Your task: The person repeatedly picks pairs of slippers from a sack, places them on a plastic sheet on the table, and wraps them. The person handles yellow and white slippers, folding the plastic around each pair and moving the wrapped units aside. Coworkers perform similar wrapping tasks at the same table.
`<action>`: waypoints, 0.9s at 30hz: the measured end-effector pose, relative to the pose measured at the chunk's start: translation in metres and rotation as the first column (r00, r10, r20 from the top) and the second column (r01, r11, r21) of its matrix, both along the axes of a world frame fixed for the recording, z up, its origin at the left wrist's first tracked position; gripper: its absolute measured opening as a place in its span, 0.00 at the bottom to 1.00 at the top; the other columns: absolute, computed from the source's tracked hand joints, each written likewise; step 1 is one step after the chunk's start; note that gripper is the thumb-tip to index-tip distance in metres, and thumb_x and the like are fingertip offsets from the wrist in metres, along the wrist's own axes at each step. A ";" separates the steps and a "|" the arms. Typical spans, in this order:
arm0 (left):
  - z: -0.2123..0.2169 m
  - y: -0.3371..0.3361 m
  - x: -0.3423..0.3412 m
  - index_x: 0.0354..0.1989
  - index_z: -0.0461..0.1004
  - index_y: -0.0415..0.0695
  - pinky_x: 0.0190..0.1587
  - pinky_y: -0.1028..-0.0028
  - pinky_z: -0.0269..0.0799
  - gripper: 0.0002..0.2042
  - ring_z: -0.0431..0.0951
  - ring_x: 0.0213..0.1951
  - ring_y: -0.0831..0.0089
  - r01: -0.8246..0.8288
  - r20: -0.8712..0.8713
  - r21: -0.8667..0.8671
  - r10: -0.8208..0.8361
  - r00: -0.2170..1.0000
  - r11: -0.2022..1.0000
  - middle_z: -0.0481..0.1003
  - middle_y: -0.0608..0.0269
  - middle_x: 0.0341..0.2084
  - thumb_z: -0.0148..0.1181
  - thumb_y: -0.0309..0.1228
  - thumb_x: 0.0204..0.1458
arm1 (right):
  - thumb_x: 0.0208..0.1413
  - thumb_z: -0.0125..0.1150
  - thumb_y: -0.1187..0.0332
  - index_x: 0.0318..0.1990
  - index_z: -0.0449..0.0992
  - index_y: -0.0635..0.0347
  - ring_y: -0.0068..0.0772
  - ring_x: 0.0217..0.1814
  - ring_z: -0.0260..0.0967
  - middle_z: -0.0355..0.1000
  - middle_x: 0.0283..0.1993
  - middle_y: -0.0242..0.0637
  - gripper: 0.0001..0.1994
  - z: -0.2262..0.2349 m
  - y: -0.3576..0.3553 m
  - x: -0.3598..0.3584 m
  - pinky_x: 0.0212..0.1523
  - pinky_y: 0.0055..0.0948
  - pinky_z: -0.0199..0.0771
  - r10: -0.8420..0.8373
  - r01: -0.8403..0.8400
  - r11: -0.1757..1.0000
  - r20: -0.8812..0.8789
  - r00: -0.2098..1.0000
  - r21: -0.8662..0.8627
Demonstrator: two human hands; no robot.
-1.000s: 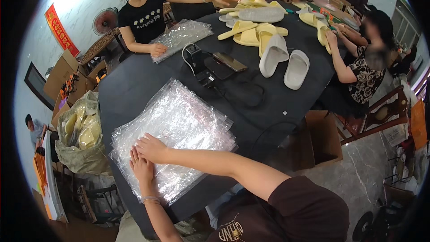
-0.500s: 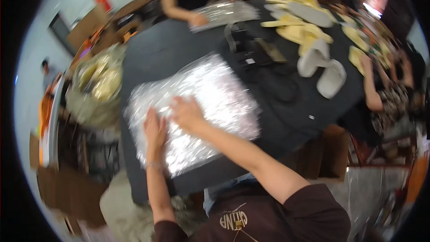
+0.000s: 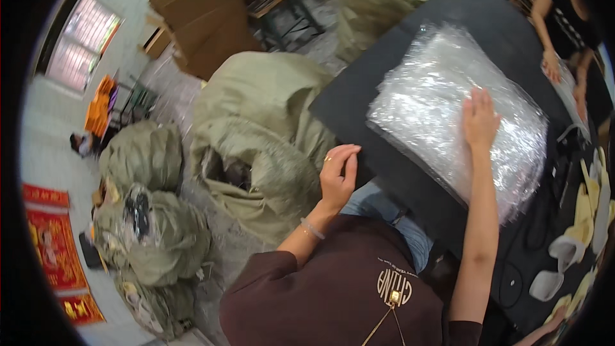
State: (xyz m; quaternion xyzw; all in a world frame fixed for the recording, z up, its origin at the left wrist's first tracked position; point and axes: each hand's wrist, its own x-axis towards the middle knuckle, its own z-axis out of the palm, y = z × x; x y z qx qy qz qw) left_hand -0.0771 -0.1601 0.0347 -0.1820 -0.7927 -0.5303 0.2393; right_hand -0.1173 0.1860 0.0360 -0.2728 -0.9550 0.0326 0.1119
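Note:
A stack of clear plastic bags (image 3: 448,109) lies on a black table (image 3: 487,19). My right hand (image 3: 480,118) rests flat on the stack, fingers together and pointing away from me. Off the table, my left hand (image 3: 337,176) hovers by its near corner with fingers loosely curled and nothing in it. It is above a large olive sack (image 3: 256,128) on the floor.
More olive sacks (image 3: 147,218) sit on the floor to my left, with cardboard boxes (image 3: 198,19) beyond. Another person's hands (image 3: 564,70) work at the table's far side. Yellow and white slippers (image 3: 576,243) and black cables lie at the right.
The view has swung left toward the floor and sacks. My left hand has come off the bag stack and now hangs beside the table edge. My right hand stays on the stack.

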 end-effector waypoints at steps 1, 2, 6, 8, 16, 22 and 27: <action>-0.010 -0.021 0.009 0.38 0.76 0.39 0.45 0.70 0.70 0.06 0.76 0.41 0.61 -0.069 -0.004 -0.080 0.069 0.998 0.994 0.76 0.56 0.37 0.54 0.21 0.54 | 0.63 0.35 0.46 0.67 0.58 0.39 0.35 0.75 0.42 0.46 0.73 0.32 0.26 -0.005 0.005 0.001 0.70 0.57 0.33 0.004 -0.004 1.000 0.000 1.000 0.019; -0.018 -0.047 0.015 0.38 0.75 0.39 0.48 0.65 0.68 0.06 0.74 0.43 0.58 -0.211 -0.039 -0.162 0.208 0.977 0.964 0.75 0.54 0.38 0.53 0.21 0.54 | 0.63 0.35 0.45 0.67 0.58 0.39 0.35 0.74 0.42 0.46 0.73 0.31 0.26 -0.010 0.010 0.000 0.70 0.57 0.34 0.006 -0.006 0.999 -0.003 1.000 0.040; -0.070 -0.179 -0.004 0.39 0.70 0.35 0.47 0.63 0.65 0.06 0.70 0.43 0.56 -0.689 -0.118 -0.164 0.680 0.724 0.705 0.71 0.52 0.38 0.49 0.21 0.56 | 0.64 0.35 0.46 0.67 0.57 0.38 0.35 0.74 0.43 0.47 0.73 0.32 0.26 -0.014 0.014 0.000 0.68 0.60 0.36 0.028 -0.027 0.999 -0.030 0.999 0.040; -0.124 -0.249 -0.018 0.41 0.71 0.35 0.47 0.62 0.66 0.08 0.71 0.42 0.55 -0.841 0.240 -0.019 0.819 0.520 0.540 0.70 0.49 0.39 0.48 0.23 0.56 | 0.64 0.35 0.46 0.67 0.56 0.38 0.35 0.74 0.43 0.47 0.73 0.31 0.26 -0.012 0.014 0.000 0.68 0.61 0.36 0.039 -0.036 0.998 -0.042 0.998 0.056; -0.233 -0.310 -0.057 0.52 0.67 0.31 0.50 0.58 0.67 0.29 0.72 0.50 0.45 -0.593 0.530 -0.465 0.743 0.408 0.657 0.74 0.40 0.45 0.59 0.45 0.50 | 0.64 0.35 0.47 0.67 0.57 0.39 0.33 0.75 0.41 0.46 0.73 0.30 0.26 -0.013 0.011 -0.004 0.69 0.59 0.34 0.039 -0.037 0.998 -0.035 0.999 0.048; -0.209 -0.284 -0.042 0.32 0.75 0.36 0.38 0.54 0.67 0.12 0.74 0.33 0.45 -0.690 0.325 -0.525 0.867 0.379 0.498 0.76 0.42 0.29 0.48 0.32 0.57 | 0.64 0.36 0.47 0.67 0.57 0.39 0.34 0.74 0.42 0.47 0.73 0.29 0.25 -0.011 0.012 -0.001 0.69 0.57 0.35 0.010 -0.008 0.998 -0.042 0.999 0.056; -0.147 -0.314 -0.024 0.38 0.71 0.37 0.42 0.58 0.66 0.11 0.71 0.39 0.48 -0.907 0.017 -0.334 0.964 0.266 0.256 0.73 0.46 0.36 0.45 0.32 0.61 | 0.64 0.36 0.48 0.67 0.57 0.39 0.35 0.74 0.43 0.48 0.72 0.30 0.25 -0.011 0.006 -0.002 0.69 0.57 0.36 0.027 -0.025 0.999 -0.047 0.999 0.046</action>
